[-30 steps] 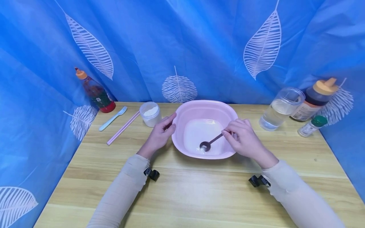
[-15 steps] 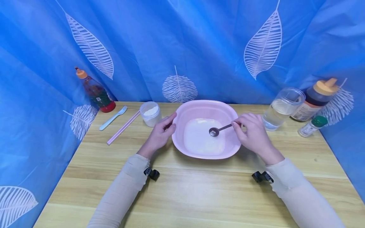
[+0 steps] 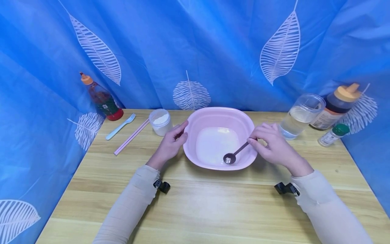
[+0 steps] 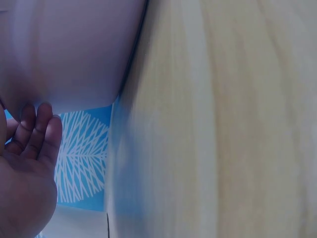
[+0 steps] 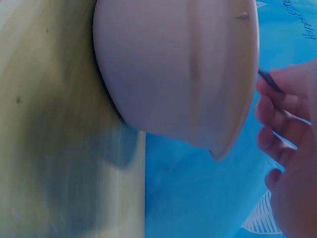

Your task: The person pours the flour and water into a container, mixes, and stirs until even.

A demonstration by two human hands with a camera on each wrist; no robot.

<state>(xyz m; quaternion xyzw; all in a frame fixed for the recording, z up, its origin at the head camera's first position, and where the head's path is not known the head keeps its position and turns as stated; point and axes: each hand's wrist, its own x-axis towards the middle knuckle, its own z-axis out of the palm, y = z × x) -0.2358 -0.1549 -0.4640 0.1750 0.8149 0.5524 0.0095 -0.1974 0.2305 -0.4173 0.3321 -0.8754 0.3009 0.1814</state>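
Note:
A pink plastic basin stands on the table with whitish liquid in its bottom. My left hand holds the basin's left rim; the left wrist view shows several fingertips against its outer wall, under the lip. Over the right rim, my right hand pinches the handle of a dark brown measuring spoon. The spoon's round bowl is at the near side of the liquid, with a bright wet glint in it. In the right wrist view only the handle shows; the basin wall hides the rest.
Left of the basin are an open jar of white powder, pink chopsticks, a light blue fork and a red sauce bottle. A water cup, dark sauce bottle and green-capped shaker stand right. Blue curtain hangs behind.
The spoon moved rightward and up off the near-left part of the liquid, then came down again toward the near side. My right hand shifted right with it. My left hand stayed at the rim.

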